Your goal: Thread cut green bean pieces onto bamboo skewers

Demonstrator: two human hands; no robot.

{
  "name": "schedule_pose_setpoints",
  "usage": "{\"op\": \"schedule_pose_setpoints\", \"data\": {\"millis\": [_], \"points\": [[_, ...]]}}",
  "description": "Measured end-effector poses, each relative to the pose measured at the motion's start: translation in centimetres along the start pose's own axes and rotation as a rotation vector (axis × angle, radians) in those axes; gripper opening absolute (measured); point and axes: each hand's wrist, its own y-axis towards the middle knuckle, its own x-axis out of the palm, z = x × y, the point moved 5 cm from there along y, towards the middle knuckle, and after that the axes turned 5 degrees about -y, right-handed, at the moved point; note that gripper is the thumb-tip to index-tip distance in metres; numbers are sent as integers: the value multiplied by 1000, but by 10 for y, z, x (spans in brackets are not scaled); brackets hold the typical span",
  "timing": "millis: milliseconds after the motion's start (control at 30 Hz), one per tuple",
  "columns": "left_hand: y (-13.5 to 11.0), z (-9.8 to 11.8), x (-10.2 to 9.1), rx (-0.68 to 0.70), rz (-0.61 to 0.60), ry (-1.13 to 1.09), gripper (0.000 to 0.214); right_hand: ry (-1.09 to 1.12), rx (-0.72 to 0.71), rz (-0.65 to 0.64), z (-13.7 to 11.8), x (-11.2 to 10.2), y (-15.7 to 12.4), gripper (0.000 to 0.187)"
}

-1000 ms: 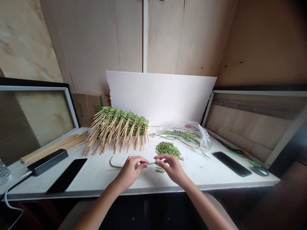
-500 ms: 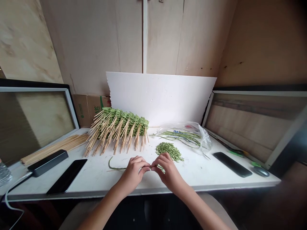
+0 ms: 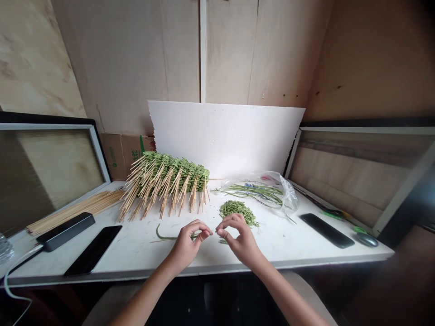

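Note:
My left hand [image 3: 188, 242] is closed in a pinch on a long green bean [image 3: 165, 237], whose curved end trails out to the left over the white table. Opposite it, a small gap away, my right hand [image 3: 239, 235] has thumb and forefinger nearly together; whatever lies between the tips is too small to make out. Short green bean pieces [image 3: 223, 241] show on the table just below the right fingers. Behind that hand lies a heap of cut bean pieces [image 3: 239, 212].
Bean-laden bamboo skewers [image 3: 170, 176] are stacked at the back left, beside loose skewers [image 3: 78, 210]. A clear plastic bag [image 3: 288, 197] with long beans lies back right. Phones [image 3: 93, 251] [image 3: 326, 231], a black box [image 3: 66, 231] and a mouse [image 3: 367, 239] line the sides.
My two hands, fingertips touching before, have drawn slightly apart. The bean's trailing end has shifted a little to the right, and the view has moved slightly.

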Motion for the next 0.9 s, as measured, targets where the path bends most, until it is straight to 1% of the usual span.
{"op": "schedule_pose_setpoints", "data": {"millis": [67, 133, 200, 267, 333, 400, 467, 567, 633, 700, 800, 833, 900], "points": [[0, -5, -3, -19, 23, -11, 22, -114, 43, 2, 18, -1, 2, 17], [0, -8, -6, -21, 53, -10, 24, -202, 88, -39, 38, 3, 1, 19], [0, -7, -7, 8, 80, 12, 25, -255, 116, -83, 55, 9, -1, 18], [-1, -5, -7, 43, 90, 32, 25, -304, 121, -112, 65, 13, -4, 16], [0, -3, -7, 53, 80, 38, 22, -356, 103, -127, 68, 15, -6, 15], [0, -3, -7, 46, 73, 39, 18, -382, 76, -127, 67, 14, -6, 20], [0, -5, -7, 31, 76, 35, 14, -349, 77, -109, 64, 10, -3, 32], [-1, -8, -5, -24, 83, 7, 12, -203, 137, -71, 56, 3, 2, 49], [-3, -10, -3, -79, 88, -25, 13, -81, 180, -83, 43, 2, 3, 55], [-5, -10, 0, -110, 89, -51, 18, 21, 200, -146, 26, 4, 2, 55], [-7, -5, 5, -77, 87, -36, 24, 108, 169, -235, 1, 11, -1, 41], [-7, -3, 5, -59, 90, -16, 25, 135, 162, -254, -4, 13, -2, 39], [-7, 0, 5, -32, 96, 39, 27, 198, 174, -273, -6, 15, -2, 37]]}}
